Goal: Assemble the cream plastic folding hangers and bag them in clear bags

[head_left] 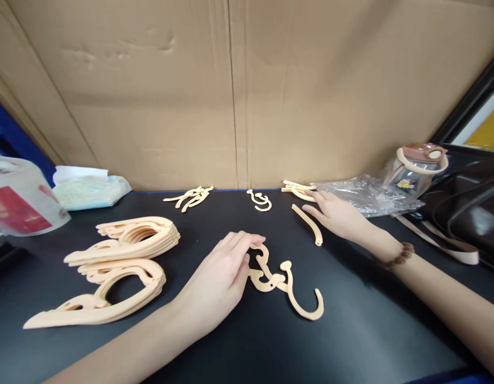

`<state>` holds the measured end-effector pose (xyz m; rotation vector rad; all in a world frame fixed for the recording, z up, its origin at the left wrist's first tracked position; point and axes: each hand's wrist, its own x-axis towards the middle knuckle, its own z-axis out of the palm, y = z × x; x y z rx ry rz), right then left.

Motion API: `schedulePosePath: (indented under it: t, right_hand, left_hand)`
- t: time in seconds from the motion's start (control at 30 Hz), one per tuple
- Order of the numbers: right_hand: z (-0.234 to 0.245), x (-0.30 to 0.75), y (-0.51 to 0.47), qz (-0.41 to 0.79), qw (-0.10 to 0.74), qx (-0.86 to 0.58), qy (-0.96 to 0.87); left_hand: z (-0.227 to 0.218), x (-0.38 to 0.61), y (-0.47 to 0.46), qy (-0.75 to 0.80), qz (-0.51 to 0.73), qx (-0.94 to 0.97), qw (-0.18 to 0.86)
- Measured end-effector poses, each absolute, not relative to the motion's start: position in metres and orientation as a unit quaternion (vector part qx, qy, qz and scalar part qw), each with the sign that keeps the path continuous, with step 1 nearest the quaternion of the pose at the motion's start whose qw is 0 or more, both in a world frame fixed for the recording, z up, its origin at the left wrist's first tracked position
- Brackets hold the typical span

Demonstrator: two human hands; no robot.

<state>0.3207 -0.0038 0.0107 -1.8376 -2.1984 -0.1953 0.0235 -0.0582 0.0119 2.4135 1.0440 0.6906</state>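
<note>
My left hand (223,272) is closed, thumb and fingers around the edge of a cream plastic folding hanger's middle piece (265,284) on the black table; part of the piece is hidden under the fingers. A loose hanger hook (305,311) lies against its right side. My right hand (334,213) reaches to the far right with thumb and fingers apart. Its fingertips touch a small pile of hanger arms (295,189). Just left of that hand, one curved hanger arm (309,225) lies alone.
Two stacks of folded hangers, a rear one (167,240) and a front one (146,298), lie at left. Further back are more arms (194,198) and small hooks (264,205). A tape roll (26,197), tissue pack (90,192), plastic bag (362,193), bottle (414,170) and cardboard wall (170,106) surround them.
</note>
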Motion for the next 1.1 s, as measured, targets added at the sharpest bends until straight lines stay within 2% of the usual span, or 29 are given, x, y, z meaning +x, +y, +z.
schedulePosePath:
  t: [0.43, 0.67, 0.87, 1.1]
  right_hand:
    - [0.025, 0.304, -0.019, -0.049, 0.117, -0.649, -0.750]
    - [0.029, 0.289, -0.029, 0.034, 0.147, -0.619, -0.771]
    - [0.021, 0.309, -0.007, -0.096, 0.127, -0.625, -0.764]
    - [0.027, 0.329, 0.055, -0.153, 0.050, -0.624, -0.764]
  left_hand:
    - [0.008, 0.022, -0.055, 0.376, 0.256, 0.862, 0.225]
    - [0.013, 0.025, -0.055, 0.376, 0.247, 0.862, 0.234]
    - [0.013, 0.025, -0.056, 0.375, 0.249, 0.861, 0.235]
    - [0.010, 0.022, -0.055, 0.379, 0.257, 0.858, 0.234]
